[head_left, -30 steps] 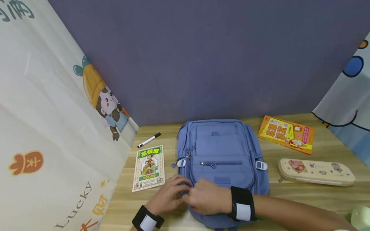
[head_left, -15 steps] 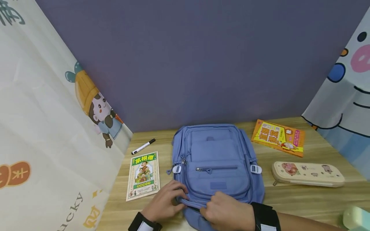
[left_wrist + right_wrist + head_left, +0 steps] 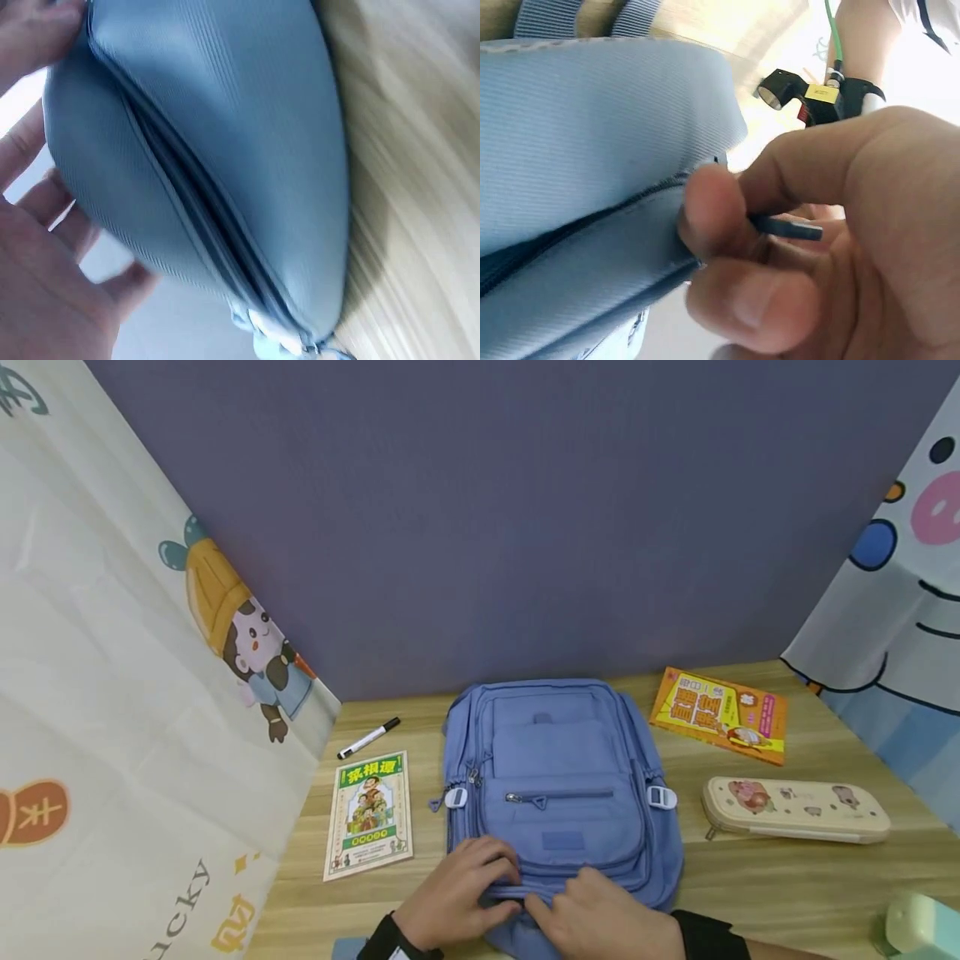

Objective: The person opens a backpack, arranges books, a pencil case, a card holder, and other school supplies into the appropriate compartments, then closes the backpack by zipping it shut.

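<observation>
A blue backpack (image 3: 562, 810) lies front up on the wooden table, its lower end towards me. At its lower left, my left hand (image 3: 465, 893) holds the fabric edge, thumb on one side and fingers on the other. The left wrist view shows a long zipper slit (image 3: 210, 217) parted beside that hand. My right hand (image 3: 603, 914) is just right of the left one at the same edge. In the right wrist view its thumb and finger pinch a dark zipper pull (image 3: 791, 228) at the end of the zipper; the slider itself is hidden by the fingers.
Left of the backpack lie a green-and-cream booklet (image 3: 369, 814) and a marker (image 3: 368, 738). On the right are an orange booklet (image 3: 720, 714) and a cream pencil case (image 3: 797, 810). A pale green-and-blue object (image 3: 922, 927) stands at the near right edge.
My right hand has moved right along the backpack's lower edge, and the left hand has followed it. A gap has appeared along the zipper. The head view has shifted slightly.
</observation>
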The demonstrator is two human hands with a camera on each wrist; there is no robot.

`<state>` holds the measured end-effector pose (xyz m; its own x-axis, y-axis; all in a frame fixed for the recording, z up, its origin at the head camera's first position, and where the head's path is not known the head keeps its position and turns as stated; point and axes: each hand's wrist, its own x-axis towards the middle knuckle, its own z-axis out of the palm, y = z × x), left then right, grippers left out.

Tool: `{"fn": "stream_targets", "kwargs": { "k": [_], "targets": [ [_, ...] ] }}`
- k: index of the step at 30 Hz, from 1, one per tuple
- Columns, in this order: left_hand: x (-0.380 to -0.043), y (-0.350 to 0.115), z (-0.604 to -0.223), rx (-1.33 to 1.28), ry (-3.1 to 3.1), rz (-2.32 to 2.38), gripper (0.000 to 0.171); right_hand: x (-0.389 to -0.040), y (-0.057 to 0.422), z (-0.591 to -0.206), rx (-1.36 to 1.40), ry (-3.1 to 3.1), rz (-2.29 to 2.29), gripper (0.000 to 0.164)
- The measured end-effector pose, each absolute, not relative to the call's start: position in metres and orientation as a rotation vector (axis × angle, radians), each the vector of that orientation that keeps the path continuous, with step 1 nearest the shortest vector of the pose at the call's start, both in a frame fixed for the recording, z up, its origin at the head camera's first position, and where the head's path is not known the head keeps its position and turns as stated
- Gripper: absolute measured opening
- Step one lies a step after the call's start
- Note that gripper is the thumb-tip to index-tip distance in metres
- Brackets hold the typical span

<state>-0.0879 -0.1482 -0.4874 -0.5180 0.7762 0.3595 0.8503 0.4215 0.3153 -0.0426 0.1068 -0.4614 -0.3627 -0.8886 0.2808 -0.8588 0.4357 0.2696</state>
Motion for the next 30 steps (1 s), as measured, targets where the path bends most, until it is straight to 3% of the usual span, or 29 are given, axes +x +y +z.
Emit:
{"fn": "stream_targets", "kwargs": {
  "k": [7, 17, 30],
  "targets": [
    [-0.092, -0.131, -0.485, -1.437, -2.524, -0.613, 0.019, -0.046, 0.103, -0.463, 1.411, -2.38, -0.103, 0.023],
    [-0.092, -0.127, -0.491, -1.48, -2.514, -0.647, 0.014, -0.05, 0.112, -0.466, 1.54, -2.3, -0.047, 0.021],
    [-0.094, -0.127, -0.492, -1.449, -2.558, -0.793, 0.02, -0.044, 0.146, -0.464, 1.565, -2.359, 0.039, 0.025]
  ]
}}
